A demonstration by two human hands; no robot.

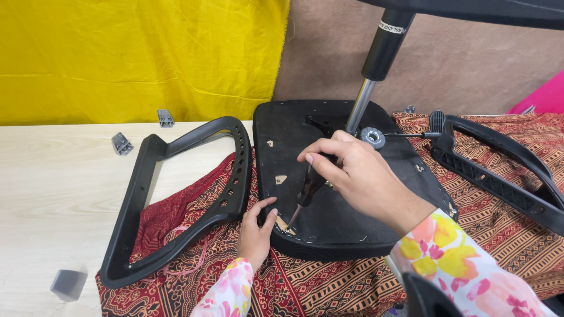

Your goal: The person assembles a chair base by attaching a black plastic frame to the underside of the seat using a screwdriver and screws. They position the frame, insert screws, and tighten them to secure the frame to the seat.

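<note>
Basically left hand (257, 230) presses flat on the seat base (346, 194) edge to steady it, right hand (352, 170) grips the screwdriver (305, 194), tip angled at that edge.

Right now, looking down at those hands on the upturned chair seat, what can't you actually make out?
- Head view: the tool tip where it meets the black seat base; too small to tell what it touches.
- Tool handle: mostly covered by the right hand.
- Left hand palm and the seat edge under it: hidden by the hand itself.
- Chair top above the gas cylinder: cut off by the upper edge.
- Right armrest: runs off the right edge.
</note>
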